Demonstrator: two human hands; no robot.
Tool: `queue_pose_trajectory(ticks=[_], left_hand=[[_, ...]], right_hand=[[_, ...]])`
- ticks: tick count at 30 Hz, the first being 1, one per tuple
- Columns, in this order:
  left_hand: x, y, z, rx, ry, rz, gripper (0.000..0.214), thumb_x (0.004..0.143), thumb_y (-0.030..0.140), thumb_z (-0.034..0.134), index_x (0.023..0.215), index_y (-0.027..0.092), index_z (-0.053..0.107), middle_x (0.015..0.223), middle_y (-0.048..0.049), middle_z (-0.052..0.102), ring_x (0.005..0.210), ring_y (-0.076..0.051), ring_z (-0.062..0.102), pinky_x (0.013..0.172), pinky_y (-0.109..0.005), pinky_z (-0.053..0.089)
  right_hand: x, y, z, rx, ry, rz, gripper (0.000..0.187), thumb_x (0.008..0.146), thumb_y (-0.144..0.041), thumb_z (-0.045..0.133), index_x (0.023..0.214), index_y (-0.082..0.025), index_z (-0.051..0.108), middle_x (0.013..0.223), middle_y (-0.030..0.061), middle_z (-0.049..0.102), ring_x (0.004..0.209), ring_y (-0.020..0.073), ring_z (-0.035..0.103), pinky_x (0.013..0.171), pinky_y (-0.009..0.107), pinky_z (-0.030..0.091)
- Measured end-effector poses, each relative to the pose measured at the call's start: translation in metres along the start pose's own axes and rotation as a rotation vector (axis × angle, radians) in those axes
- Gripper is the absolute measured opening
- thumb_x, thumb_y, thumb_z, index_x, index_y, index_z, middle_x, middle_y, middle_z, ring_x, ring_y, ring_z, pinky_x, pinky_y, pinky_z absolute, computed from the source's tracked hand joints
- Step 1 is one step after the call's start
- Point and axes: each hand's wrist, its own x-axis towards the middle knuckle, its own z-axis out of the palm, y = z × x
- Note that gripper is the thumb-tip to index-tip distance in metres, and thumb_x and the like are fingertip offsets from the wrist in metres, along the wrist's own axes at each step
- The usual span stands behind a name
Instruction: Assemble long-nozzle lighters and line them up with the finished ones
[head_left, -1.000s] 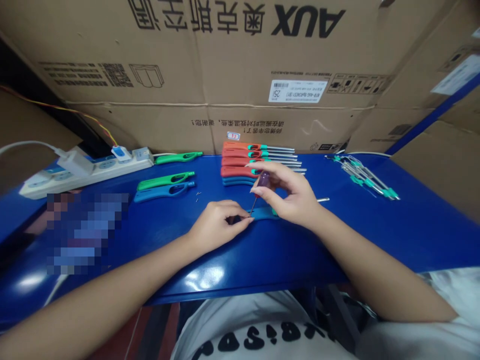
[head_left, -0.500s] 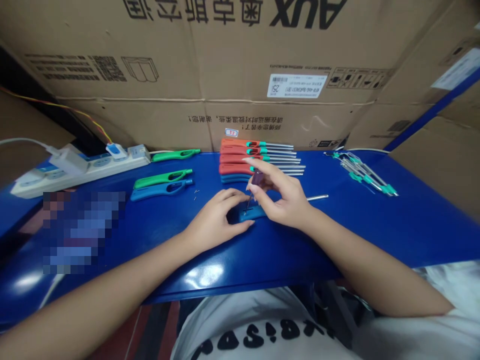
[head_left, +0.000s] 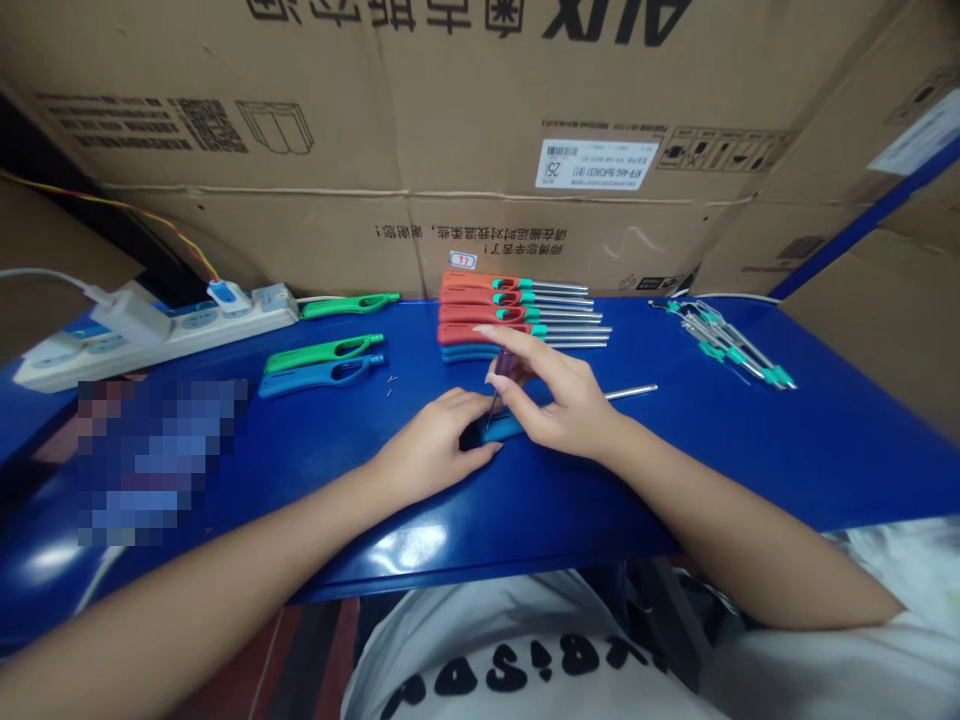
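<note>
On the blue table lies a blue long-necked lighter (head_left: 502,429), its metal tube pointing right; my right hand hides its middle. My left hand (head_left: 427,455) curls its thumb and fingers around the handle's left end, holding it against the table. Pinched in my right hand (head_left: 574,405) is a small screwdriver (head_left: 506,364) with a dark purple handle. Its thin shaft slants down, and the tip meets the upper face of the lighter's handle. Whether a screw sits under the tip is too small to tell. A few tiny screws (head_left: 390,386) lie left of my hands.
Behind my hands is a stack of orange, red and blue lighters (head_left: 469,312) with metal tubes. Green casings (head_left: 322,353) and a blue casing (head_left: 319,378) lie left, near a white power strip (head_left: 199,325). Loose metal tubes with teal parts (head_left: 731,345) lie right. Cardboard (head_left: 465,170) walls the back.
My right hand and the screwdriver have shifted slightly left, with the tip still on the blue lighter's handle. My left hand keeps its hold. The camera view has tilted a little.
</note>
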Motion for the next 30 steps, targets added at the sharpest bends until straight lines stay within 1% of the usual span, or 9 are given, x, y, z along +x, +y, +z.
queue_pose_trajectory(ticks=[2,6,9,12,16,22,25,28,30], left_hand=[[-0.0002,-0.0005,0.001,-0.009,0.009,0.01,0.026,0.087,0.021,0.073,0.113,0.02,0.067,0.11,-0.0076,0.075,0.102,-0.026,0.068,0.092,-0.041,0.055],[-0.0007,-0.0026,0.0032,-0.019,0.039,0.042,0.028,0.087,0.022,0.074,0.114,0.021,0.067,0.11,-0.0069,0.075,0.103,-0.026,0.069,0.093,-0.041,0.055],[-0.001,-0.0037,0.0044,-0.007,0.04,0.06,0.028,0.087,0.021,0.075,0.113,0.02,0.065,0.109,-0.0067,0.074,0.101,-0.025,0.069,0.092,-0.039,0.055],[-0.0014,-0.0039,0.005,0.013,0.044,0.045,0.021,0.087,0.022,0.075,0.105,0.02,0.065,0.103,-0.0058,0.074,0.096,-0.024,0.068,0.089,-0.038,0.055],[-0.0017,-0.0032,0.0047,-0.019,0.042,0.035,0.015,0.089,0.021,0.071,0.102,0.02,0.064,0.102,-0.005,0.073,0.095,-0.023,0.068,0.089,-0.038,0.055],[-0.0017,-0.0027,0.0046,-0.038,0.021,0.032,0.016,0.088,0.02,0.07,0.104,0.02,0.064,0.108,-0.0067,0.073,0.1,-0.025,0.067,0.089,-0.039,0.054],[-0.0015,-0.0025,0.0047,-0.03,0.028,0.038,0.014,0.087,0.02,0.071,0.1,0.02,0.064,0.101,-0.005,0.072,0.095,-0.023,0.067,0.088,-0.038,0.054],[-0.0015,-0.0022,0.0049,-0.013,0.04,0.046,0.014,0.087,0.021,0.074,0.096,0.02,0.064,0.094,-0.0036,0.071,0.089,-0.022,0.067,0.086,-0.037,0.055],[-0.0013,-0.002,0.0048,-0.01,0.043,0.053,0.015,0.087,0.022,0.075,0.097,0.019,0.065,0.096,-0.004,0.072,0.09,-0.022,0.067,0.086,-0.036,0.055]], right_hand=[[-0.0003,-0.0008,0.0,-0.018,-0.013,0.013,0.044,0.101,-0.024,0.053,0.144,-0.025,0.052,0.126,0.0062,0.072,0.093,0.0162,0.073,0.089,0.032,0.062],[-0.0011,0.0001,-0.0003,-0.052,-0.02,0.029,0.039,0.099,-0.03,0.059,0.138,-0.027,0.057,0.12,0.0043,0.074,0.082,0.0146,0.072,0.081,0.029,0.062],[-0.0009,0.0017,-0.0017,-0.097,-0.025,-0.01,0.039,0.098,-0.03,0.061,0.137,-0.027,0.057,0.118,0.0043,0.074,0.087,0.0158,0.073,0.086,0.03,0.061],[0.0001,0.0012,-0.0036,-0.094,-0.064,-0.063,0.043,0.099,-0.028,0.059,0.142,-0.027,0.053,0.116,0.0043,0.074,0.096,0.0174,0.073,0.092,0.031,0.06],[0.0003,-0.0035,-0.0044,-0.015,-0.143,-0.032,0.054,0.099,-0.021,0.049,0.152,-0.028,0.042,0.115,0.0042,0.071,0.09,0.0158,0.07,0.084,0.03,0.061],[-0.0011,-0.0073,-0.0033,-0.021,-0.141,-0.072,0.058,0.097,-0.017,0.046,0.154,-0.029,0.04,0.117,0.0052,0.07,0.091,0.0172,0.07,0.082,0.031,0.061],[0.0001,-0.0058,-0.0043,-0.081,-0.14,-0.08,0.054,0.098,-0.018,0.047,0.151,-0.028,0.043,0.124,0.0065,0.07,0.094,0.0176,0.071,0.083,0.031,0.061],[0.0019,-0.0031,-0.0059,-0.196,-0.113,-0.12,0.043,0.1,-0.024,0.052,0.144,-0.024,0.052,0.116,0.0073,0.074,0.093,0.0194,0.072,0.084,0.032,0.06],[0.0027,-0.002,-0.0065,-0.255,-0.107,-0.143,0.042,0.101,-0.029,0.056,0.143,-0.023,0.054,0.114,0.0083,0.075,0.094,0.021,0.072,0.084,0.034,0.06]])
